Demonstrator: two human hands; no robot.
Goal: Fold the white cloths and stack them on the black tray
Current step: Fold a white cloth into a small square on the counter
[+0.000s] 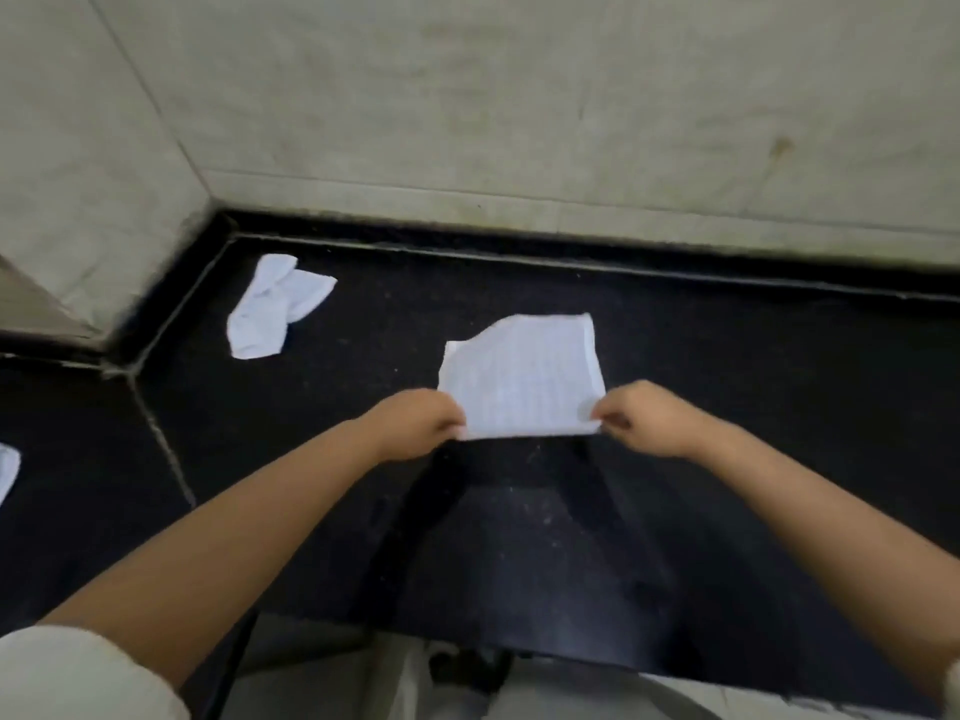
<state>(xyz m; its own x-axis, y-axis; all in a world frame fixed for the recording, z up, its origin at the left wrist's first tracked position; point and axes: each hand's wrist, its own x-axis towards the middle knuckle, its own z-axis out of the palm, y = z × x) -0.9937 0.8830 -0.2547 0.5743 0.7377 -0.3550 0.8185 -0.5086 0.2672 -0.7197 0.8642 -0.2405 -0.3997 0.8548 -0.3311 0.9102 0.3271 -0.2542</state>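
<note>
Hands, left (415, 426) and right (641, 418), pinch near corners of white cloth (524, 379), its long edge running left-right.

Bare forearms were seen; a pale cream short sleeve (78, 672) was worn on the left arm, light trousers (332, 683) below.

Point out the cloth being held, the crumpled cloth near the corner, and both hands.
held cloth (524, 379), head view, its flat middle
crumpled cloth (275, 309), head view, its bunched centre
left hand (415, 426), head view, back of hand
right hand (647, 418), head view, back of hand
</note>
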